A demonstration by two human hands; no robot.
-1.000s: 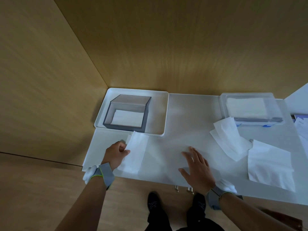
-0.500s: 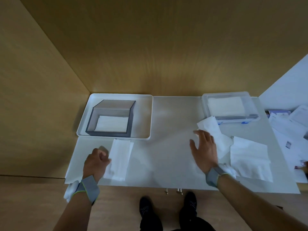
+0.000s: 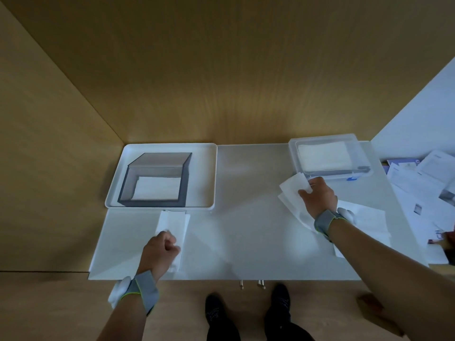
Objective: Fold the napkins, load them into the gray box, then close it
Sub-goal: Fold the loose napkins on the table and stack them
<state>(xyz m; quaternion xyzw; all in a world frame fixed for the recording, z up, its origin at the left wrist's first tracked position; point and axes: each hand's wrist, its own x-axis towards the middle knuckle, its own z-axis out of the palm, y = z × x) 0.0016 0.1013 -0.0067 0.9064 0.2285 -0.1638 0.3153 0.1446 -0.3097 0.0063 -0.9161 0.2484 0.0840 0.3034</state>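
Working from the head view, the only one supplied, I note the left hand (image 3: 162,249) curled into a loose fist, pinching the near edge of a folded napkin (image 3: 173,226) that lies just in front of the white tray (image 3: 209,175); I judge it is parked there for a short transfer into the gray box (image 3: 154,203). The box sits in the tray with its lid (image 3: 160,159) raised at the rear, and one napkin (image 3: 157,190) already lies flat inside. The right hand (image 3: 317,195) rests on the loose unfolded napkins (image 3: 291,188) beside the clear bin (image 3: 330,156), fingers bent over the top sheet, apparently securing the next piece. I cannot tell whether it has a true pinch, since the palm covers the contact. More sheets (image 3: 364,222) lie partly under the right forearm. Papers (image 3: 418,183) at the right edge are cropped and unreadable.
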